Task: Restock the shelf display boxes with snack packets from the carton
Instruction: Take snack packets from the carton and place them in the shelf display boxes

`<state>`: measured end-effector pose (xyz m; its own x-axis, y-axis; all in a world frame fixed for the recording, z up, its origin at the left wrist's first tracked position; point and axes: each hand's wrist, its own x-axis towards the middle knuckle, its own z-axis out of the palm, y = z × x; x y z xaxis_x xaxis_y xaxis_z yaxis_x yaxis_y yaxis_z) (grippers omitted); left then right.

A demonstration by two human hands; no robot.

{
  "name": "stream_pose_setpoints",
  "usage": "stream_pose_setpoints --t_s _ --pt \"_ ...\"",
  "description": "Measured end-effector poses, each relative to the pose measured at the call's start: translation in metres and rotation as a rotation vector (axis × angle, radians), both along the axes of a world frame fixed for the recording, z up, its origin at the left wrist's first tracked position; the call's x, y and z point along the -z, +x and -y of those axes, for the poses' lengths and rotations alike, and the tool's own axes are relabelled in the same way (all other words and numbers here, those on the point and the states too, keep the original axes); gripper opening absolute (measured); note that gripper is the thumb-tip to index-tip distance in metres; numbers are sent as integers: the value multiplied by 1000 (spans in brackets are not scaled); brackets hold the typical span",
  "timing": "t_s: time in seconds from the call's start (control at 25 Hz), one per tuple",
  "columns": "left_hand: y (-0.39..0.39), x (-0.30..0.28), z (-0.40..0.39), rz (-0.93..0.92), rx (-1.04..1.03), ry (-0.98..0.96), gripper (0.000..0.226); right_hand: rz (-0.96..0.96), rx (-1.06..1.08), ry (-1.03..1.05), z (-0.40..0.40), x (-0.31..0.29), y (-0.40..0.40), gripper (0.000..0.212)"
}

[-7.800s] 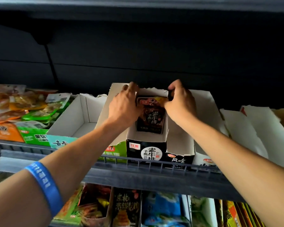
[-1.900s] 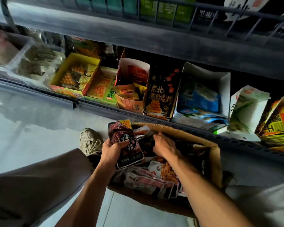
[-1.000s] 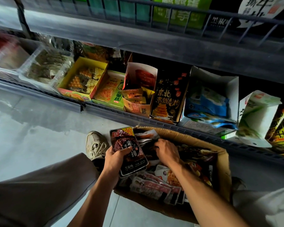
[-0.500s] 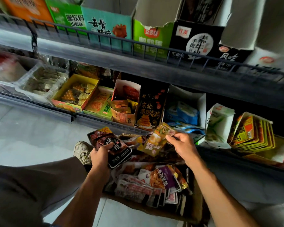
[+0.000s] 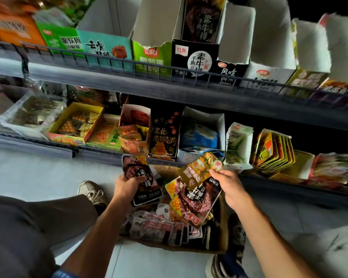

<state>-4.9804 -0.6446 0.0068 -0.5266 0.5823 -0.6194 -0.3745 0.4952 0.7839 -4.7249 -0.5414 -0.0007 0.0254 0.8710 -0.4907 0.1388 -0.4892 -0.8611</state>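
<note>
1. Head view, compared with a second ago: the right hand point(image 5: 228, 186) has come up out of the carton point(image 5: 222, 233) and is no longer digging among the loose packets. It now pinches a small bundle: a gold-and-orange packet point(image 5: 199, 169) on top, with dark packets point(image 5: 195, 199) hanging beneath it.
2. The left hand point(image 5: 129, 186) still grips its stack of black snack packets point(image 5: 143, 179), thumb pressed across the front, fingers curled behind. That stack has barely shifted and sits just above the carton's left edge.
3. The gaze has also lifted. Both shelf tiers are now in sight, including the upper row, where the black display box point(image 5: 195, 57) bears the same white lettering as the packets in the left hand.
4. Next to it, the green display box point(image 5: 151, 55) looks empty from this angle, and the white boxes further right show only bare card inside.
5. My reading: picking from the carton is finished for this round and the step in hand is carrying packets up to the shelf.
6. The carton on the floor remains well filled, so a good deal of restocking is left.
7. The mixed bundle on the right likely needs sorting, since its gold packet does not match the dark ones and belongs in a different box.
</note>
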Motion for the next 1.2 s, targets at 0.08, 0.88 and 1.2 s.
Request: stream_pose_setpoints --t_s 0.08,0.88,1.2 --pt "2 -2 1 -25 84 -31 20 323 -193 3 5 19 0 21" --pt "30 -48 -23 493 73 251 48 -328 261 -248 40 -41 -83 11" --pt "20 -53 -19 168 213 315 31 -109 -136 37 30 -88 -65 38"
